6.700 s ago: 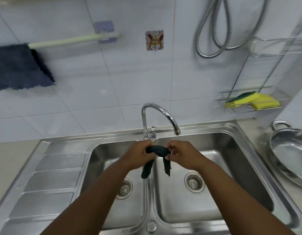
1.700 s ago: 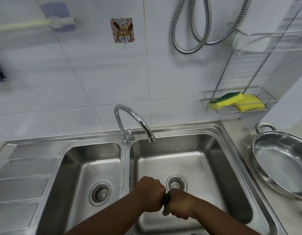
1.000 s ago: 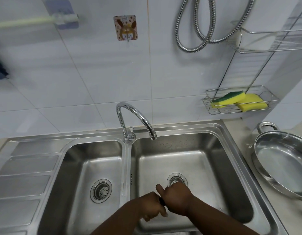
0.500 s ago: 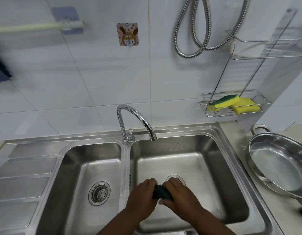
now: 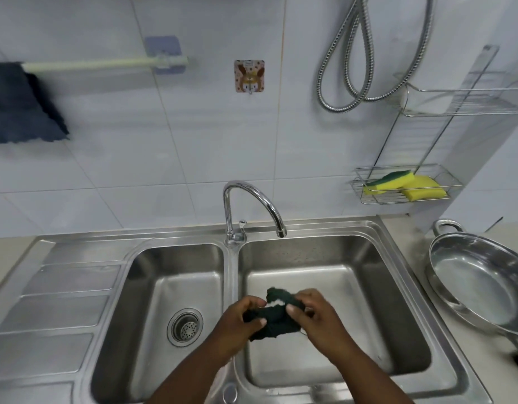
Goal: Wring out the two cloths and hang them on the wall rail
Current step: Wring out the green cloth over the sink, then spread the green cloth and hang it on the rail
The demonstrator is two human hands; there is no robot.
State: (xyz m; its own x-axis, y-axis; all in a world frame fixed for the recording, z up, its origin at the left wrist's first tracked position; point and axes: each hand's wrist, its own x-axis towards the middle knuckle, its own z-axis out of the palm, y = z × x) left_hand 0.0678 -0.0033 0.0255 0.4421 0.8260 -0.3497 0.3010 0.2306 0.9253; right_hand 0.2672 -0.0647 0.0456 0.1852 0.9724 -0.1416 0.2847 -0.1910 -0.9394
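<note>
Two hands on one dark green cloth (image 5: 273,317), bunched up btwn them over the right basin of the steel sink (image 5: 409,275), just right of the divider. My left hand (image 5: 240,322) has a clenched grip on the cloth's left end, thumb on top, fingers curled under. My right hand (image 5: 316,316) pinches the right end w/ thumb and forefinger, other fingers tucked behind the fabric. Cloth is crumpled, a small loop of it sticking up btwn my two thumbs, w/ a pale gap showing through the fold. It hangs clear of the basin floor, not touching the steel as far as I can tell.

Second cloth, dark blue (image 5: 19,106), hangs draped over the wall rail (image 5: 100,65) at far left, partly cut off by the frame edge. Rest of the rail is bare up to its purple bracket (image 5: 164,53).

Faucet (image 5: 252,205) arches over the right basin, no water visible. Left basin shows its drain strainer (image 5: 185,327). Yellow-green sponges (image 5: 403,185) sit in a wire rack on the wall at right; a steel pan (image 5: 479,281) rests on the tabletop right of the sink.
</note>
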